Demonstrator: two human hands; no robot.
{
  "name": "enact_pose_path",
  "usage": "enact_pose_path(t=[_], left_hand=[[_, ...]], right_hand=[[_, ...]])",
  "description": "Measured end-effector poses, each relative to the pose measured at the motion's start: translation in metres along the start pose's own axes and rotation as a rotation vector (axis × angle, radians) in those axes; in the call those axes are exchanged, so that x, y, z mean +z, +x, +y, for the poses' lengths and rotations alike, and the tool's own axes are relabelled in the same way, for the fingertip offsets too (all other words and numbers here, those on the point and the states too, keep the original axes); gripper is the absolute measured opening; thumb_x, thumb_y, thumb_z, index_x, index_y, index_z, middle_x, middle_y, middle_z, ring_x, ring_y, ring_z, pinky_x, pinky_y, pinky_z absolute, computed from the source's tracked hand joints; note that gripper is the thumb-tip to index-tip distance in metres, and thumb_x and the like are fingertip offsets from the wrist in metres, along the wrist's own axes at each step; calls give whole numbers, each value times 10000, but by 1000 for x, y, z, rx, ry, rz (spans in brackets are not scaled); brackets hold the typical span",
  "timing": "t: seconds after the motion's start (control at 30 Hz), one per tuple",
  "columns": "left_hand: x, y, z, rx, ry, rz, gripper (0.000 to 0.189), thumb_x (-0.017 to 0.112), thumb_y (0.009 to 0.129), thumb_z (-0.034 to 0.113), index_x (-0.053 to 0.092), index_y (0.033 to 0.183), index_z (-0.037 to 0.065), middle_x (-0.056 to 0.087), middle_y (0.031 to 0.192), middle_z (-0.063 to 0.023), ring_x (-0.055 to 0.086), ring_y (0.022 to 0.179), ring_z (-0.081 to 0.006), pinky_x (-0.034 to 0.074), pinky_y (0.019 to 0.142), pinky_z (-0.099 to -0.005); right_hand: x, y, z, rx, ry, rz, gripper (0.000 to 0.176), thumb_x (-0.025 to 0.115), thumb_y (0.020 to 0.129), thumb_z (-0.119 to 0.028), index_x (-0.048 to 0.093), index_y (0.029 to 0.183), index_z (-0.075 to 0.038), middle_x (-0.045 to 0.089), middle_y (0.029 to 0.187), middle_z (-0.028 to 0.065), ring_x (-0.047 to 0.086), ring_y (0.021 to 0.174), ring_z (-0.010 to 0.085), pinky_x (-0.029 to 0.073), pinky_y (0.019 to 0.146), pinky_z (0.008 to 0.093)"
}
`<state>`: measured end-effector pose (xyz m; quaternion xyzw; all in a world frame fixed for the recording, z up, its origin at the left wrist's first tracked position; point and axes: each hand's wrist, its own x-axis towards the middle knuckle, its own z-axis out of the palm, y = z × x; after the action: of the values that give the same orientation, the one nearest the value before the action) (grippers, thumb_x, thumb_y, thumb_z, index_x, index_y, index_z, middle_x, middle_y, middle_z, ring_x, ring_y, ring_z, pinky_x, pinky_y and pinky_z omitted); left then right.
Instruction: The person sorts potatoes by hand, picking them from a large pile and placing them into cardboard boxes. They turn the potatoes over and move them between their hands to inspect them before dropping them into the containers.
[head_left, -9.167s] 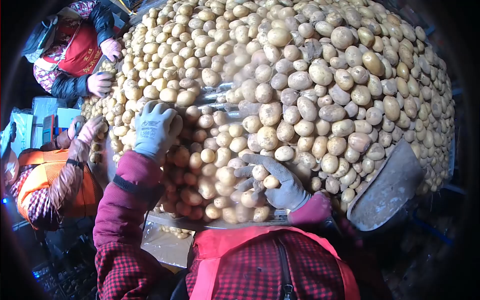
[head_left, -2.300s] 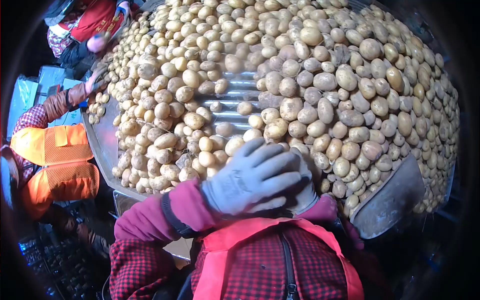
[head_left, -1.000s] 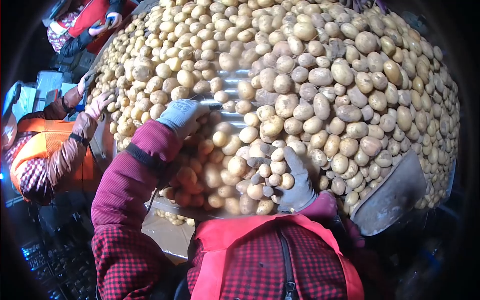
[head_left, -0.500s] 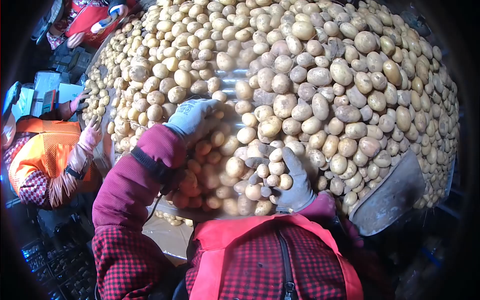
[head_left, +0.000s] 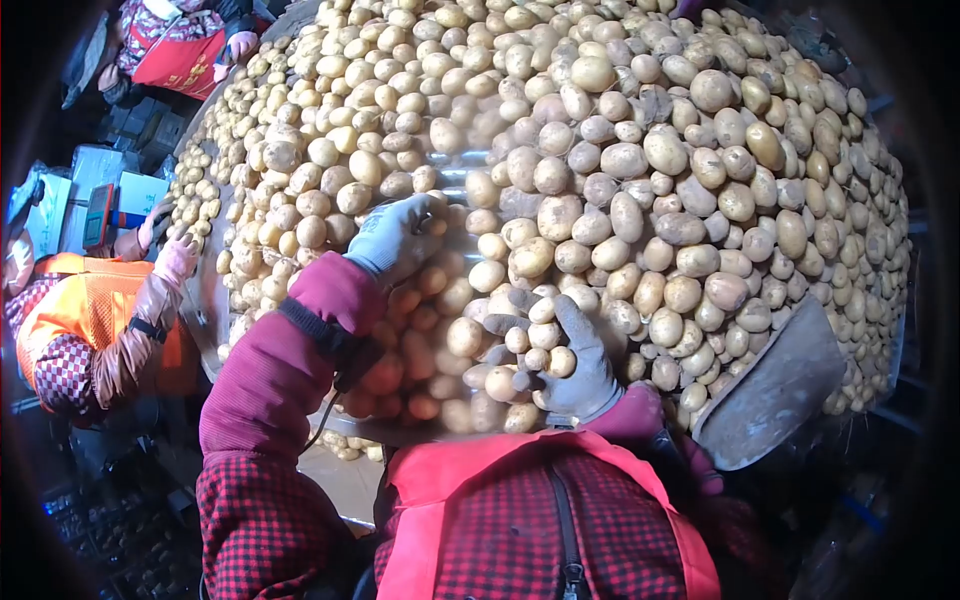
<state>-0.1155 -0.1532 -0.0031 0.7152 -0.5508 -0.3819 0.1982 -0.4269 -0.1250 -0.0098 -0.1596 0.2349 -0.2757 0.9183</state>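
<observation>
My left hand, in a pale grey-blue glove, reaches into the potato heap with its fingers curled down. A potato shows at its fingertips, partly hidden by the glove. Lower and to the right, my right hand, in a darker grey glove, is turned palm up. Its fingers are bent around several small potatoes resting in the palm. Larger potatoes lie close to the left of that hand. Shiny metal bars show through a gap between the potatoes above my hands.
A grey metal scoop-like sheet leans on the heap at right. At left, a co-worker in an orange vest has gloved hands at the heap's edge. Another person with a red apron is at top left. White boxes stand between them.
My left hand has shifted slightly right with its fingers still curled. My right hand keeps the small potatoes. The person at top left has moved a hand to the heap's edge.
</observation>
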Motion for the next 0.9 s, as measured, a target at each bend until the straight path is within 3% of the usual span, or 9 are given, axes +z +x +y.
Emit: enact_pose_path(t=[0.1, 0.23, 0.37, 0.47, 0.57, 0.63, 0.7, 0.77, 0.9], left_hand=[[10, -3, -9, -1, -215, 2, 350, 744, 927, 45, 675, 1262, 123, 746, 1181, -8, 673, 1081, -140, 561, 946, -335], [8, -9, 44, -166, -77, 79, 362, 739, 917, 28, 665, 1261, 113, 735, 1126, -7, 664, 1048, -148, 560, 892, -349], [20, 12, 1, 48, -210, 75, 330, 718, 928, 15, 672, 1250, 72, 702, 1065, 7, 625, 998, -119, 548, 888, -325], [17, -29, 50, 172, -265, 163, 401, 725, 885, -33, 678, 1270, 67, 710, 1054, -34, 654, 945, -155, 556, 845, -344], [13, -67, 102, 758, 145, 156, 593, 830, 748, 82, 680, 1321, 86, 715, 1065, -141, 687, 901, -311, 550, 757, -423], [34, -88, 112, 880, 286, 143, 566, 815, 782, 233, 681, 1319, 115, 688, 1235, -104, 686, 999, -313, 539, 822, -424], [62, -91, 109, 887, 288, 133, 541, 783, 810, 264, 666, 1322, 133, 649, 1302, -117, 661, 1116, -341, 534, 876, -448], [73, -93, 111, 891, 296, 183, 557, 763, 824, 301, 636, 1342, 139, 625, 1328, -134, 628, 1192, -351, 507, 963, -477], [72, -100, 107, 866, 313, 153, 567, 726, 860, 365, 597, 1367, 148, 589, 1382, -159, 569, 1286, -345, 442, 1085, -518]], right_hand=[[-27, 6, 15, 49, -150, 77, 477, 721, 938, 5, 480, 1346, -51, 556, 1444, 94, 596, 1029, 144, 621, 856, 351], [-30, 7, 13, 186, -73, 102, 620, 797, 848, 46, 467, 1365, -39, 561, 1396, 82, 588, 1026, 134, 603, 847, 306], [-1, 5, 1, 153, -93, 144, 477, 762, 906, -20, 494, 1301, -41, 586, 1301, 72, 595, 965, 130, 597, 813, 300], [-3, 4, -1, 161, 26, 76, 349, 698, 993, -150, 512, 1273, -58, 602, 1285, 75, 599, 926, 136, 592, 790, 322], [40, -6, -19, 162, 321, 172, 310, 660, 1017, -292, 558, 1219, -80, 651, 1132, 49, 630, 866, 170, 571, 756, 375], [16, 10, -5, -370, -1094, -132, 227, 644, 988, -256, 603, 1108, -67, 642, 1044, 37, 619, 901, 186, 550, 776, 351], [13, 10, -9, -788, -1948, -143, 200, 630, 960, -209, 602, 1099, -68, 603, 1007, 59, 621, 928, 221, 531, 834, 329], [2, 6, -5, -837, -2042, -28, 195, 592, 979, -181, 587, 1130, -58, 590, 1021, 65, 625, 946, 220, 529, 844, 328], [-6, 4, 6, -447, -1249, 13, 190, 448, 1080, -136, 556, 1217, -62, 599, 1127, 55, 626, 1043, 199, 539, 926, 347]])
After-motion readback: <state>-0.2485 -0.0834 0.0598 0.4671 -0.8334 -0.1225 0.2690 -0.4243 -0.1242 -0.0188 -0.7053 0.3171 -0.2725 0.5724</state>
